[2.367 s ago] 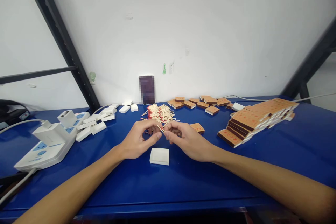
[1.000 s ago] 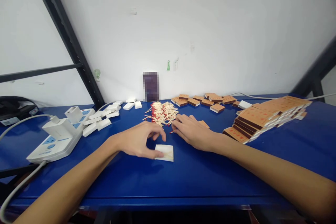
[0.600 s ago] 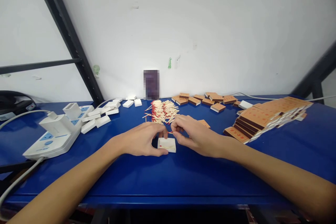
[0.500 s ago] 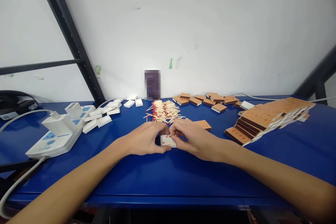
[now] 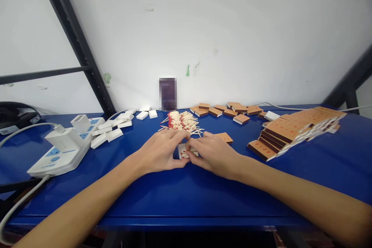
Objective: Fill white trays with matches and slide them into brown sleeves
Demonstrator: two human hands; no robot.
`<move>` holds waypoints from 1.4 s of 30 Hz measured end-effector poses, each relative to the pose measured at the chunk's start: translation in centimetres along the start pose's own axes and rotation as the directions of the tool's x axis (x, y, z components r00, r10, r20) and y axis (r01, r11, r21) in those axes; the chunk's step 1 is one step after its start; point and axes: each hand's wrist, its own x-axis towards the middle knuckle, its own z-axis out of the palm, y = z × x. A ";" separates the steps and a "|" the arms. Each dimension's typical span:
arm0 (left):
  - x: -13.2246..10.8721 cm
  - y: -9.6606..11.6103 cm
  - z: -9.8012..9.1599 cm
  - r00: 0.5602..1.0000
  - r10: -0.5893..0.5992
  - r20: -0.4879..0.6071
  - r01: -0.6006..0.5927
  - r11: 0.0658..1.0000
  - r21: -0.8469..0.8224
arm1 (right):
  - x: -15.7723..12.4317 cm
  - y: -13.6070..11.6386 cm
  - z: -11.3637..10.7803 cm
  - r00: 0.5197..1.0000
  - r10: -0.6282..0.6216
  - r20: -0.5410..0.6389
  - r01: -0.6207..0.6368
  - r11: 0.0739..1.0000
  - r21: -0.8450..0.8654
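Head view: the left hand (image 5: 162, 151) and right hand (image 5: 212, 153) meet at the middle of the blue table (image 5: 186, 197), fingers curled and pressed against opposite sides of a small white tray (image 5: 183, 150) lying between them. A few red-tipped matches show inside; the fingers hide how full it is. The loose match pile (image 5: 181, 122) just behind is unboxed. Empty trays (image 5: 113, 128) lie left, an orange sleeve (image 5: 225, 137) beside the right hand, stacked boxes (image 5: 293, 130) right
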 end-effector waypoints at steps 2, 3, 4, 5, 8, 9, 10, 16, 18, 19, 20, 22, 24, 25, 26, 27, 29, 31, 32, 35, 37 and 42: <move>0.0 -0.1 0.1 0.999 -0.002 0.042 0.002 1.000 0.000 | 0.0 0.1 -0.1 1.000 -0.024 0.011 0.024 0.999 0.029; 0.0 -0.2 0.0 0.997 -0.011 0.070 0.012 1.000 -0.004 | 0.0 0.2 -0.3 0.999 -0.032 0.004 0.031 0.998 0.048; -0.1 -0.2 0.0 0.994 -0.022 0.107 0.024 1.000 -0.010 | 0.0 0.3 -0.5 0.999 -0.032 -0.006 0.032 0.997 0.063; -0.1 -0.3 -0.1 0.988 -0.033 0.151 0.037 0.999 -0.023 | 0.0 0.5 -0.7 1.000 -0.022 -0.018 0.023 0.997 0.069; -0.2 -0.4 -0.4 0.963 -0.048 0.265 0.076 0.992 -0.096 | 0.1 1.2 -1.3 0.997 0.066 -0.025 -0.066 0.998 -0.008; -0.2 -0.3 -0.6 0.957 -0.049 0.287 0.088 0.988 -0.127 | 0.1 1.6 -1.4 0.995 0.099 -0.010 -0.099 0.993 -0.058; -0.2 -0.2 -0.7 0.952 -0.048 0.303 0.100 0.982 -0.159 | 0.1 1.9 -1.4 0.992 0.124 0.011 -0.122 0.986 -0.109; 0.2 0.6 -1.3 0.923 -0.030 0.382 0.141 0.954 -0.265 | 0.2 3.2 -0.6 0.974 0.191 0.121 -0.151 0.948 -0.281; 0.2 0.8 -1.3 0.925 -0.018 0.380 0.134 0.950 -0.282 | 0.4 3.2 -0.5 0.973 0.204 0.111 -0.161 0.936 -0.313; 0.1 0.8 -1.2 0.928 -0.013 0.373 0.130 0.948 -0.291 | 0.6 3.2 -0.5 0.972 0.209 0.108 -0.164 0.931 -0.327; 0.1 0.8 -1.1 0.932 -0.011 0.363 0.127 0.947 -0.295 | 0.8 3.2 -0.5 0.971 0.213 0.109 -0.166 0.927 -0.338; 0.1 0.8 -1.0 0.942 -0.010 0.334 0.112 0.952 -0.286 | 1.2 3.3 -0.3 0.970 0.215 0.117 -0.161 0.921 -0.354; 0.0 0.7 -1.0 0.953 -0.014 0.302 0.098 0.959 -0.265 | 1.5 3.7 0.1 0.976 0.186 0.117 -0.134 0.925 -0.357; 0.0 0.6 -1.0 0.955 -0.016 0.296 0.099 0.959 -0.264 | 1.7 3.9 0.4 0.979 0.166 0.115 -0.116 0.929 -0.353; 0.1 0.6 -1.0 0.953 -0.018 0.303 0.106 0.956 -0.275 | 1.8 4.2 0.7 0.983 0.147 0.114 -0.100 0.933 -0.345; 0.1 0.6 -1.0 0.946 -0.017 0.324 0.118 0.949 -0.293 | 2.0 4.4 0.9 0.984 0.135 0.113 -0.090 0.938 -0.334; 0.2 0.6 -1.2 0.922 -0.008 0.387 0.149 0.930 -0.336 | 2.1 4.8 1.3 0.984 0.134 0.114 -0.094 0.949 -0.302; 0.2 0.5 -1.3 0.902 0.010 0.432 0.165 0.916 -0.366 | 2.2 5.0 1.3 0.983 0.144 0.117 -0.108 0.958 -0.267; 0.3 0.5 -1.3 0.898 0.016 0.439 0.166 0.914 -0.371 | 2.3 5.0 1.2 0.982 0.144 0.121 -0.109 0.961 -0.254; 0.3 0.5 -1.4 0.897 0.027 0.441 0.152 0.919 -0.364 | 2.4 4.8 0.8 0.985 0.106 0.139 -0.072 0.970 -0.230; 0.2 0.4 -1.3 0.897 0.024 0.441 0.142 0.929 -0.341 | 2.4 4.7 0.7 0.988 0.057 0.143 -0.025 0.975 -0.220; 0.0 0.1 -1.0 0.909 0.001 0.417 0.115 0.961 -0.253 | 2.3 4.7 1.2 0.991 0.001 0.135 0.029 0.976 -0.215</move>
